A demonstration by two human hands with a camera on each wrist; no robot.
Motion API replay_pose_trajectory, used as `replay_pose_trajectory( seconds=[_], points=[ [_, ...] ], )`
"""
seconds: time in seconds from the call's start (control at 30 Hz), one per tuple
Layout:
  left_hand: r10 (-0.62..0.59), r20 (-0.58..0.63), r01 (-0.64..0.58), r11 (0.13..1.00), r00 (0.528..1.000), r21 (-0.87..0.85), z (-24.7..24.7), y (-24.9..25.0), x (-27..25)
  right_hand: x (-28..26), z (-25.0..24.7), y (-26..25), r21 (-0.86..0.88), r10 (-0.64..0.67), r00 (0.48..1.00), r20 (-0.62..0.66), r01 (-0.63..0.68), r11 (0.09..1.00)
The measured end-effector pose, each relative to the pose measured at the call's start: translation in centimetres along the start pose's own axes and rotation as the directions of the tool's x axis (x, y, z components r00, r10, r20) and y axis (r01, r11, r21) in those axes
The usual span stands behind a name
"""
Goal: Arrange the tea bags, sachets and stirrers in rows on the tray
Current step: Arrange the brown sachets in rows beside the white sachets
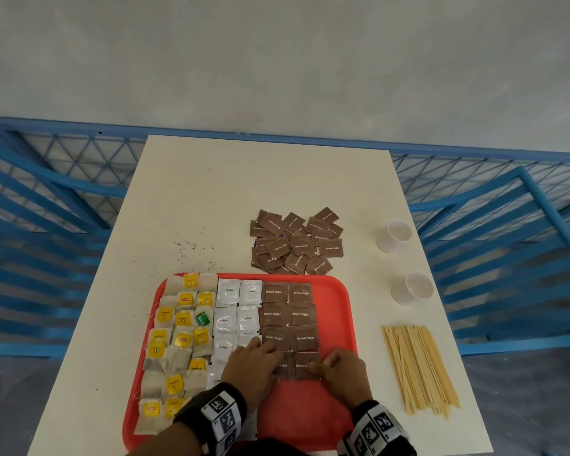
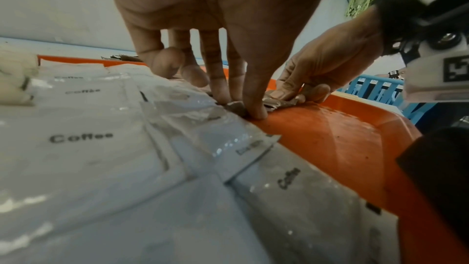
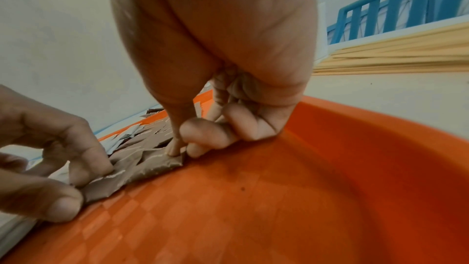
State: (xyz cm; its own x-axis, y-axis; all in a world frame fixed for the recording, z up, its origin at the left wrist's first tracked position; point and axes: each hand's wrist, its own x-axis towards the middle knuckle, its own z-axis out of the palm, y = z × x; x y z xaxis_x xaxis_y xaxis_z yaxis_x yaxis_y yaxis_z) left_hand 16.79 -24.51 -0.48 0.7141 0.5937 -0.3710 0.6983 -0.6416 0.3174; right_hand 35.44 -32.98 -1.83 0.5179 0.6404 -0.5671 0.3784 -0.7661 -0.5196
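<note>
Both hands square up the nearest pair of brown sugar sachets (image 1: pixel 305 365) on the red tray (image 1: pixel 336 297): the left hand (image 1: pixel 252 366) presses with fingertips, its grip holding nothing, while the right hand (image 1: pixel 343 370) pins a corner with narrow, curled fingers. Done well, edges should butt against the row above without overlap. More loose sachets (image 1: pixel 295 241) and the stirrers (image 1: pixel 418 366) wait on the surface.

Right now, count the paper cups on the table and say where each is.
2. One paper cup lies near the table's far right edge; the other lies nearer, between it and the stirrers.
</note>
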Motion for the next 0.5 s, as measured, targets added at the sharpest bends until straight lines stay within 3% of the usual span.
replay_pose_trajectory(
  seconds=[0.17,0.3,0.5],
  points=[
    [0.056,-0.017,-0.056,0.998,0.998,-0.042,-0.4,-0.1,-0.2,-0.2,-0.4,-0.9,-0.052,-0.014,0.999,-0.048,0.012,0.999],
    [0.113,-0.066,-0.125,0.965,0.991,-0.231,-2.5,-0.9,-0.7,0.6,-2.1,-3.6,-0.1,-0.164,0.986,-0.03,0.16,0.982],
    [-0.089,-0.154,0.01,0.891,0.984,-0.454,-7.4,-4.4,1.4,3.1,-5.5,-7.9,-0.187,-0.281,0.955,0.092,0.294,0.937]
  ],
)
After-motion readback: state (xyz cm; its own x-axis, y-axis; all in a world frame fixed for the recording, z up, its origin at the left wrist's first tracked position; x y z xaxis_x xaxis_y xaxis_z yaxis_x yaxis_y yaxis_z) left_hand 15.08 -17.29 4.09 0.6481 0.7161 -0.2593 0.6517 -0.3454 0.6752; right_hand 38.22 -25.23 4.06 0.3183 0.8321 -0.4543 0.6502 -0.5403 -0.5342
